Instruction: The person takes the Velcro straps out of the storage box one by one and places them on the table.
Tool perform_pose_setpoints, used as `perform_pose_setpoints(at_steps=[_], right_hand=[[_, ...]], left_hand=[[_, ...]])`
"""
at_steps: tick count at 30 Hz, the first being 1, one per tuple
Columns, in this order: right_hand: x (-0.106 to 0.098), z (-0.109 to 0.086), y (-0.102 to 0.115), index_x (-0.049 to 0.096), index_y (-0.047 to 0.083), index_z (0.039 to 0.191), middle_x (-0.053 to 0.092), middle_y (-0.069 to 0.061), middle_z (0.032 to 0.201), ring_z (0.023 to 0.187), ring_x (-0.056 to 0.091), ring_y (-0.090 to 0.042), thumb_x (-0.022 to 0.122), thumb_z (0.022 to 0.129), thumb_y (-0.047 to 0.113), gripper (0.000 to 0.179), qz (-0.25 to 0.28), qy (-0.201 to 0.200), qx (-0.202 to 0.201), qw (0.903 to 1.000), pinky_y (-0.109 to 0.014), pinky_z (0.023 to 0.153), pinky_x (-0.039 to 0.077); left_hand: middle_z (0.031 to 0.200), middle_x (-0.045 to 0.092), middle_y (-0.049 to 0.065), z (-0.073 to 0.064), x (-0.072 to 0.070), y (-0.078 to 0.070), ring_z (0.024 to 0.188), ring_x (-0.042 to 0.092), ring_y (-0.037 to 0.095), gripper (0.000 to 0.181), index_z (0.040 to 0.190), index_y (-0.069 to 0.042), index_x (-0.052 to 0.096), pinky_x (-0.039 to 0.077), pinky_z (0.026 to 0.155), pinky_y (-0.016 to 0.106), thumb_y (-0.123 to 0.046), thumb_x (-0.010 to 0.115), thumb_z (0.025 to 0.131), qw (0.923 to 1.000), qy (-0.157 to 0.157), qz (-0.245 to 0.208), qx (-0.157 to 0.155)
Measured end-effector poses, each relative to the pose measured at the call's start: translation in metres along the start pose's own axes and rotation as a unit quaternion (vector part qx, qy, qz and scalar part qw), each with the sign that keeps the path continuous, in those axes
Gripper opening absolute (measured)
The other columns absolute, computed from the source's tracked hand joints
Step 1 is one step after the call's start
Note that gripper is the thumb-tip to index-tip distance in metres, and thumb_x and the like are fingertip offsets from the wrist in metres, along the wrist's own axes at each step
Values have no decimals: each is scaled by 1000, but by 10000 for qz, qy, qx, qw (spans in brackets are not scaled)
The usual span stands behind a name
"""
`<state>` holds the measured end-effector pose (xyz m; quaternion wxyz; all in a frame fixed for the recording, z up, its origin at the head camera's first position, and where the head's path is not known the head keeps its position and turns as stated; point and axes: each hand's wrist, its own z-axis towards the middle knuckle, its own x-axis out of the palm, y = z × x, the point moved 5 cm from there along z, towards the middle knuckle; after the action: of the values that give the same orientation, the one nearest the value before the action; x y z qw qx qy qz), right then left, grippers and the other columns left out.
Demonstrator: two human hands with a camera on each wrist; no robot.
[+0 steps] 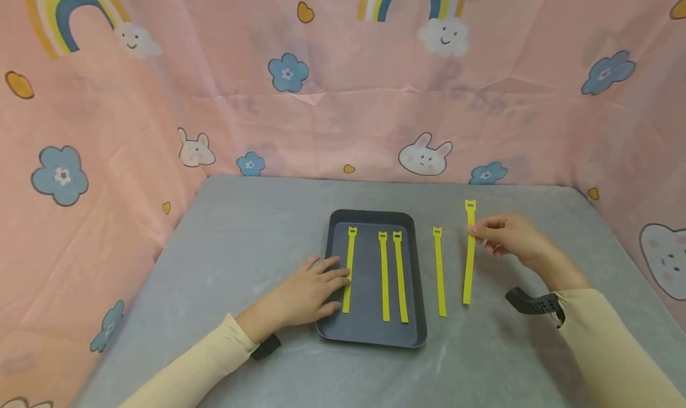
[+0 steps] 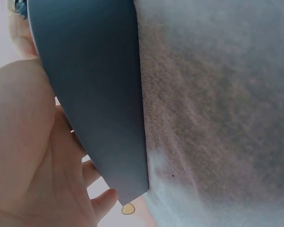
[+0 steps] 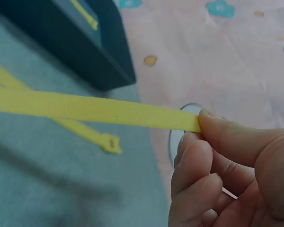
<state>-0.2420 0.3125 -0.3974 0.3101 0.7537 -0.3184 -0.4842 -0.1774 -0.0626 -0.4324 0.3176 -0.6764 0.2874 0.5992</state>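
Observation:
My right hand (image 1: 509,238) pinches a yellow hook-and-loop cable tie (image 1: 468,268) between thumb and fingers, just below its slotted head. The strap hangs over the table to the right of a dark grey baking tray (image 1: 367,277). In the right wrist view the held cable tie (image 3: 94,109) crosses above another one lying on the table. That loose cable tie (image 1: 439,274) lies beside the tray's right wall. My left hand (image 1: 302,295) rests over the tray's left rim, fingers spread, fingertips at the leftmost cable tie (image 1: 351,250) inside. Two more cable ties, one left (image 1: 384,277), one right (image 1: 400,277), lie parallel in the tray.
A grey cloth-covered table (image 1: 241,235) carries the tray. Pink patterned fabric (image 1: 332,122) hangs at the back and both sides. Black wrist straps, one on the left (image 1: 266,347) and one on the right (image 1: 533,304), show at the sleeves.

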Motion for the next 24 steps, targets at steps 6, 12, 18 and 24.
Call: perform_pose_setpoints(at_steps=[6, 12, 18, 24], right_hand=[[5, 3, -17, 65, 0, 97, 55, 1, 75, 65, 56, -13, 61, 98, 36, 36, -115, 65, 112, 9998, -30, 61, 50], [11, 7, -28, 66, -1, 104, 57, 2, 74, 63, 54, -9, 61, 98, 39, 41, -171, 105, 153, 9997, -29, 60, 50], [18, 14, -37, 66, -1, 101, 58, 3, 73, 62, 54, -8, 61, 99, 36, 38, -320, 149, 166, 9992, -27, 58, 48], [23, 19, -43, 67, 1, 99, 61, 3, 73, 60, 53, -8, 59, 100, 30, 30, -710, 72, 181, 9973, -26, 54, 45]], left_hand=[[156, 45, 1, 0, 0, 1, 151, 31, 28, 50, 145, -17, 51, 26, 122, 55, -42, 52, 101, 9996, -2, -261, 68], [161, 37, 5, -3, -5, 10, 152, 27, 30, 51, 147, -16, 47, 24, 123, 54, -41, 50, 103, 9974, -495, -529, -46], [161, 35, 9, -7, -10, 20, 150, 31, 30, 51, 148, -10, 44, 30, 121, 49, -32, 51, 103, 9937, -930, -409, -467], [161, 33, 13, -10, -7, 24, 149, 34, 32, 53, 150, -4, 40, 32, 121, 49, -28, 50, 104, 9932, -886, -400, -645]])
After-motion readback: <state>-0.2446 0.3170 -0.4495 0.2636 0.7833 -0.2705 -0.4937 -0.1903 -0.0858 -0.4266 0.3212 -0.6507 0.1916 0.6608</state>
